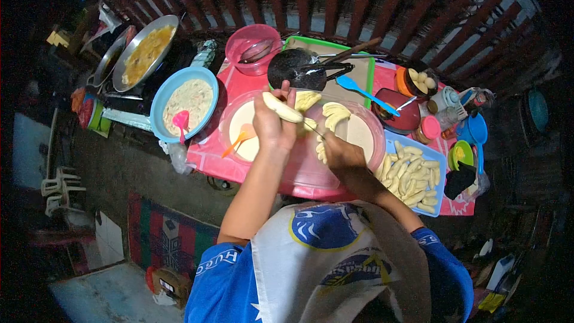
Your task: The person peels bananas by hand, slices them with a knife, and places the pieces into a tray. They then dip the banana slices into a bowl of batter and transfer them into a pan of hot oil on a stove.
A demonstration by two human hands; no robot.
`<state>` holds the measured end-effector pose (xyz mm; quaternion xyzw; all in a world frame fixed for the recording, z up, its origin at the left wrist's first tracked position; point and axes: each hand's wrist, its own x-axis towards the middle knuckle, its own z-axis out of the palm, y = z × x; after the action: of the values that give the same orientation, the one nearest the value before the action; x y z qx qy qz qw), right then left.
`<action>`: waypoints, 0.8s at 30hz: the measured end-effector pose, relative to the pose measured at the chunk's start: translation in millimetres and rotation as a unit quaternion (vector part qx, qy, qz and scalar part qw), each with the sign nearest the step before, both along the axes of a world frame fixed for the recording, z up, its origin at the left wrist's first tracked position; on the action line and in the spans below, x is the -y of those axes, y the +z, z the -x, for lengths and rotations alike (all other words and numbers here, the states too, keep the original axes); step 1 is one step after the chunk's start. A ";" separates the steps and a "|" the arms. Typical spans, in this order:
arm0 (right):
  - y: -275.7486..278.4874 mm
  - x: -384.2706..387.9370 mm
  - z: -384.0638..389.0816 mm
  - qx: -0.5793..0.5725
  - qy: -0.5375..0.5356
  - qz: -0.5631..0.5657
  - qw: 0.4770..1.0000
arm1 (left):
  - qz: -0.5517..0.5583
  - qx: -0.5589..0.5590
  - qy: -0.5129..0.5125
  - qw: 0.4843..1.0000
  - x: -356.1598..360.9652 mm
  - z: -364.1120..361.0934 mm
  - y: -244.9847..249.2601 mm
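Observation:
My left hand [272, 127] is raised over the table, its fingers wrapped round a peeled banana [283, 108]. My right hand [343, 155] grips a knife [313, 132], its thin blade angled up toward the banana; the handle is hidden in my fist. Banana slices spread like a fan [336, 114] lie just beyond the knife, and more cut banana [307, 100] sits behind my left fingers. Pale batter [241, 121] fills a tub at the left, where an orange spoon [238, 140] rests. Another pale batter [362, 133] is close to my right hand.
A blue tray [442, 170] of peeled bananas [410, 178] stands at the right. On the left are a light-blue basin [156, 107] with a pink scoop [180, 121] and a pan of frying food [145, 55]. A green-rimmed tray [359, 75], black pan [293, 69] and blue spatula [368, 93] lie behind.

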<state>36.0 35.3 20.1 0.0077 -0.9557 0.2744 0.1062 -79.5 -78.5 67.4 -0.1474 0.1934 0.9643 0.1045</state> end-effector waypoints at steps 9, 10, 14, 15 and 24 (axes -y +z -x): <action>13.0 -3.5 -8.8 -0.137 0.033 0.012 0.990 | 0.020 0.033 -0.050 0.998 -8.6 -14.8 7.3; 15.5 -3.1 -9.3 -0.137 0.032 0.013 0.990 | 0.034 0.028 -0.049 0.998 -9.7 -16.1 7.8; 18.2 -3.6 -11.9 -0.065 0.021 0.027 0.997 | 0.049 0.022 -0.048 0.997 -13.9 -21.4 12.5; 17.1 -4.2 -12.1 -0.079 0.024 0.025 0.996 | 0.053 0.024 -0.044 0.997 -14.9 -22.6 14.2; 26.1 -1.0 -11.6 -0.063 0.021 0.054 0.996 | 0.064 -0.007 -0.050 0.997 -16.9 -24.7 6.2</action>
<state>47.6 36.2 46.1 0.0397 -0.9305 0.3268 0.1606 -54.8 -61.5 73.6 -0.1376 0.2620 0.9447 0.1416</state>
